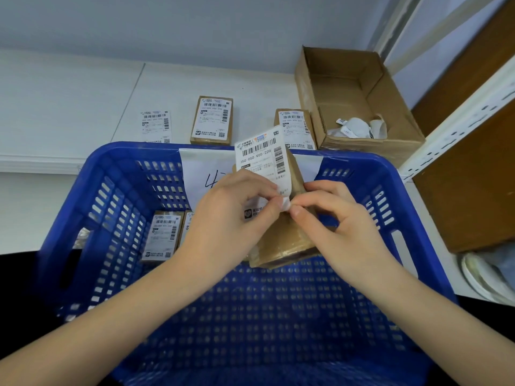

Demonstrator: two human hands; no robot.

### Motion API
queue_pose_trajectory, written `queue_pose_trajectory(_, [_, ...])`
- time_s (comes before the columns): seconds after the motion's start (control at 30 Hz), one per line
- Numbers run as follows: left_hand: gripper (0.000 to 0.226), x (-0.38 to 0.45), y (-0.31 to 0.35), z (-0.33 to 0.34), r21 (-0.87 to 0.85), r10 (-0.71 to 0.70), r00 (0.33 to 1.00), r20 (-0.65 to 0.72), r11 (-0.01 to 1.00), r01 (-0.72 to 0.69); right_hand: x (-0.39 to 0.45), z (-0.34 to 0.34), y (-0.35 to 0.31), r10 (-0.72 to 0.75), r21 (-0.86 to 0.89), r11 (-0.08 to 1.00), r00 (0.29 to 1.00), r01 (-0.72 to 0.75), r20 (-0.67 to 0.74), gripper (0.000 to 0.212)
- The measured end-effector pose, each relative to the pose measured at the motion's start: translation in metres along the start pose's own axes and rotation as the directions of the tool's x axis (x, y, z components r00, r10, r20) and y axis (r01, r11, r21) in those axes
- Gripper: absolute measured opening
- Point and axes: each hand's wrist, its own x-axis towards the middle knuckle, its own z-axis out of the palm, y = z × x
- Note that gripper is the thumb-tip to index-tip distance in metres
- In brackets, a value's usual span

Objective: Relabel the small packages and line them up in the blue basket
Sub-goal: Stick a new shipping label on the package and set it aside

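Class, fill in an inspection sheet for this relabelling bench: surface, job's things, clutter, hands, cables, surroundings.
Surface: white table, pale and flat.
Job's things: blue basket holds at least two labelled packages at its left; brown package held above it with a half-peeled label; two labelled packages and a loose label lie on the table.
Clutter: cardboard box containing crumpled backing paper.
Hands: left hand and right hand both pinch the label's corner.
Cables: nothing seen.
Surroundings: white shelf upright, brown panel.

Perforated plastic basket; taped cardboard package.
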Motion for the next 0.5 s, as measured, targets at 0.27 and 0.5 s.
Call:
queue_pose_trajectory(0.27, [0.013,0.004,0.003,-0.012,-0.066,-0.094,0.992,-0.088,0.994,0.089,0.001,-0.006,-0.001,0.014,-0.010,1.000,1.000,-0.015,-0.026,0.019])
queue_pose_trajectory(0.5, [0.034,0.007,-0.004,-0.019,-0.124,-0.080,0.988,-0.132,0.990,0.063,-0.001,-0.005,0.002,0.041,-0.011,0.999,0.999,-0.041,-0.027,0.018])
